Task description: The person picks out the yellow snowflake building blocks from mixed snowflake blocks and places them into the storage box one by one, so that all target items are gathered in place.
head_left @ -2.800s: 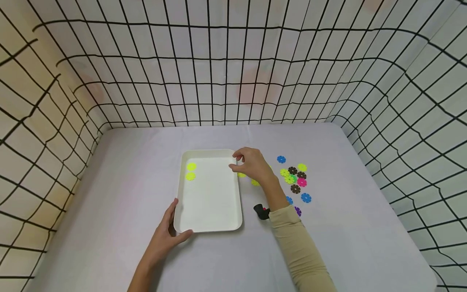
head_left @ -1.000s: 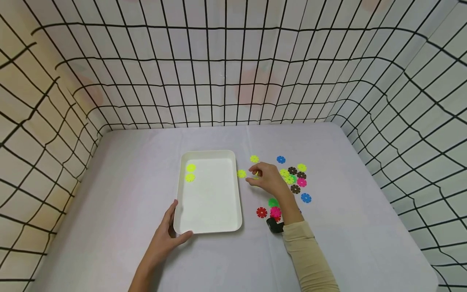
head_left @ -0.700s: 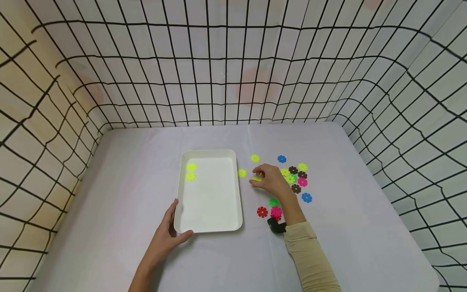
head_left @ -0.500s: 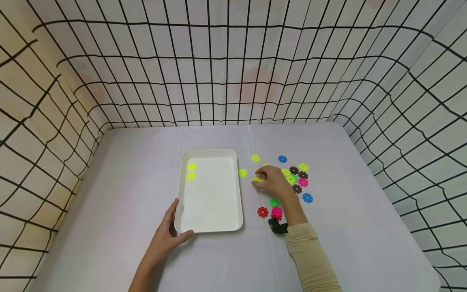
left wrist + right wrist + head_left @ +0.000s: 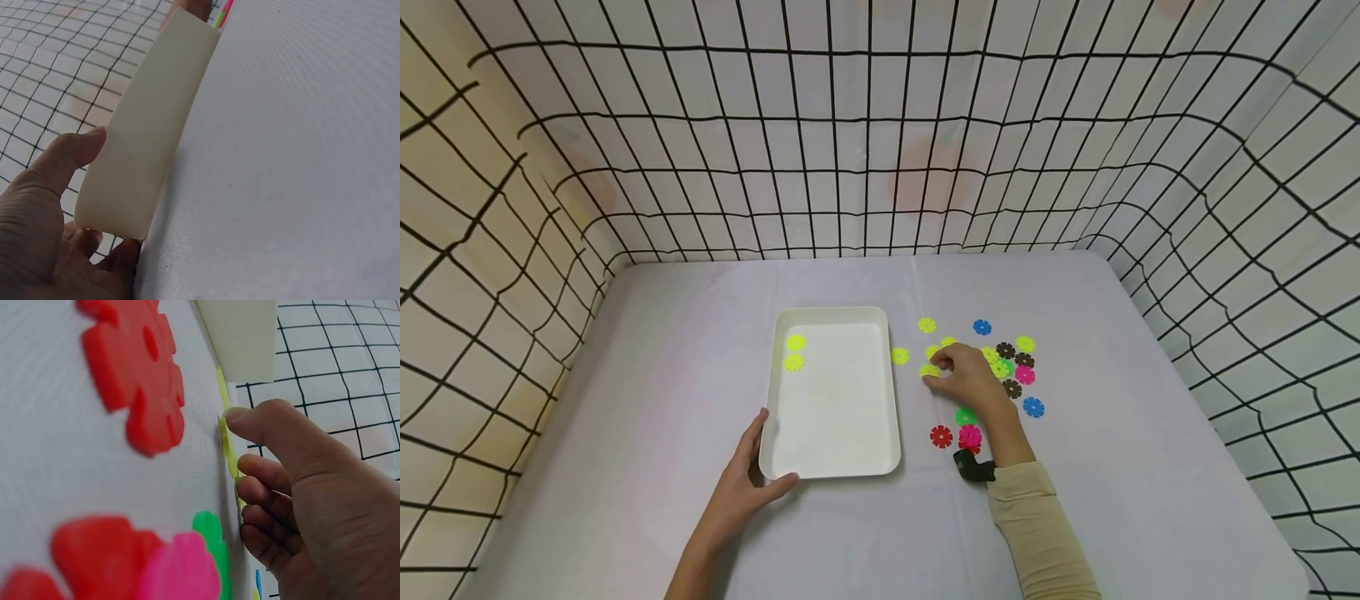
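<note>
My left hand (image 5: 741,475) grips the near left corner of a shallow white tray (image 5: 827,463), with the thumb and fingers on adjoining walls in the left wrist view. Two yellow snowflake discs (image 5: 794,352) lie inside the tray at its far left. My right hand (image 5: 973,379) is low over the table to the right of the tray. Its thumb and bent index finger stand apart around a flat yellow snowflake disc (image 5: 929,371). In the right wrist view the thumb tip meets the edge of that yellow snowflake disc (image 5: 227,450); its far side is partly hidden by the fingers.
More yellow discs (image 5: 927,325) are scattered near the right hand. Brown, pink, green and blue discs (image 5: 1033,407) lie to its right. A red disc (image 5: 941,436) is by the black wrist camera (image 5: 973,466). Black wire mesh (image 5: 850,167) surrounds the table.
My right hand has moved from the tray's right rim to the yellow discs, then slid slightly right and nearer. The left hand and tray stay put.
</note>
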The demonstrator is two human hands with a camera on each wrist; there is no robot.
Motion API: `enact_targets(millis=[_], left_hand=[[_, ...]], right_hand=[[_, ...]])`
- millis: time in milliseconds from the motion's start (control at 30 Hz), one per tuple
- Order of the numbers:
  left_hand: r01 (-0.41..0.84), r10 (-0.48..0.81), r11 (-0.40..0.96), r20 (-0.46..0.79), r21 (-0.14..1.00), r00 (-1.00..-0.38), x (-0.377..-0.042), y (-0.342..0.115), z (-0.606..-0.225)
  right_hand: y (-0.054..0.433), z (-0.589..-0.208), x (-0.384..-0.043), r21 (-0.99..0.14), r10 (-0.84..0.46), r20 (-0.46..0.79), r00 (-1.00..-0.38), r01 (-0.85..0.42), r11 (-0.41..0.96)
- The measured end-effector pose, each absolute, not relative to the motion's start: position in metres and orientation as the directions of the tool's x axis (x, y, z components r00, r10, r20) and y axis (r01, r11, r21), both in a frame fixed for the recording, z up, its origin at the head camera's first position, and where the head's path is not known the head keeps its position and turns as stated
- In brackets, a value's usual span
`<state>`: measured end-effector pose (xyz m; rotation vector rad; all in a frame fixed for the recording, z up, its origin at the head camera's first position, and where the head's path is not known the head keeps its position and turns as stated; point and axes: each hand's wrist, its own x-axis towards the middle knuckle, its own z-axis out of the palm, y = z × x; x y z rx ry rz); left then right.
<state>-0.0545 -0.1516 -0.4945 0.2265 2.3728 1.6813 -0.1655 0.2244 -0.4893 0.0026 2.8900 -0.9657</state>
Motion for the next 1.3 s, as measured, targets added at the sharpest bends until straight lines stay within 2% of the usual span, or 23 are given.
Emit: enact_targets(millis=[500, 933, 1300], left_hand=[[-0.02, 0.265, 0.311, -0.107, 0.95, -0.958, -0.056, -0.1521, -0.4952], [-0.033, 0.262, 0.289, -0.112, 0.957, -0.958, -0.0557, -0.1509, -0.4969], [-0.034, 0.261, 0.3, -0.116, 0.953, -0.958, -0.0561, -0.152, -0.4967]], right_hand=[[0.2215, -0.4892, -0.165, -0.56, 0.017, -0.131, -0.991, 0.088, 0.824], [0.2218, -0.4887, -0.1609, -0.542, 0.021, -0.03, -0.999, 0.034, 0.84], [0.2219, -0.4879, -0.1614, -0.545, 0.02, -0.013, -1.0, 0.024, 0.838]])
